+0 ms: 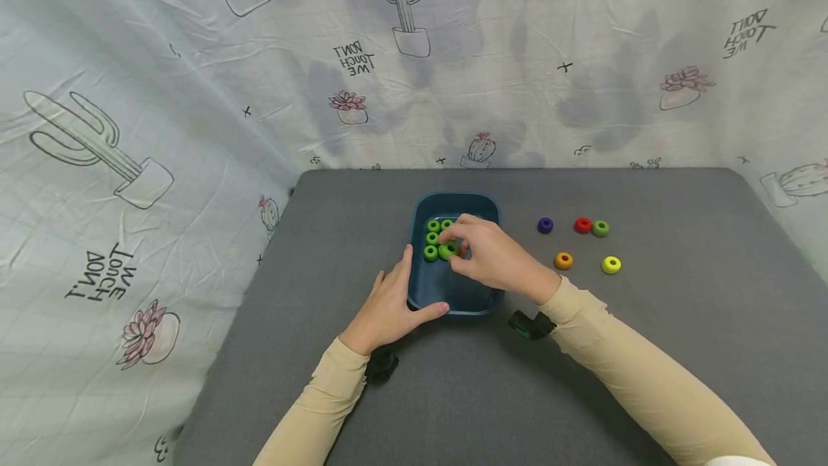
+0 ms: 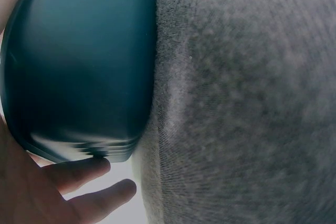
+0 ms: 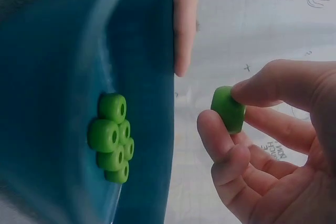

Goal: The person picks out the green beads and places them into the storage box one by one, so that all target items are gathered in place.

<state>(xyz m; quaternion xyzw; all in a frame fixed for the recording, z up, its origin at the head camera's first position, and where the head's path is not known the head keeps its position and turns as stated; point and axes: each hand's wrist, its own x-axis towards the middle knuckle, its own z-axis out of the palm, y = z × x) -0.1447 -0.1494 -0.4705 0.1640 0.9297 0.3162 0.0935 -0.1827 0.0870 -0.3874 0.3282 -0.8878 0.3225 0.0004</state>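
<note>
A green ring-shaped bead [image 3: 228, 109] is pinched between the thumb and fingertips of my right hand [image 1: 488, 254], raised over the blue tray [image 1: 453, 300]. Below it, several more green beads [image 3: 111, 136] stand grouped in the tray; the hand hides part of that group in the head view. My left hand [image 1: 387, 308] rests at the tray's near left corner. Its fingers lie nearly straight along the left wall [image 2: 79, 66], and the thumb reaches over the near rim.
On the grey table [image 1: 673, 380], right of the tray, lie a dark blue bead [image 1: 545, 225], a red bead [image 1: 583, 225], another green bead [image 1: 600, 229], an orange bead [image 1: 563, 260] and a yellow bead [image 1: 611, 265]. A printed curtain [image 1: 466, 92] hangs behind the table.
</note>
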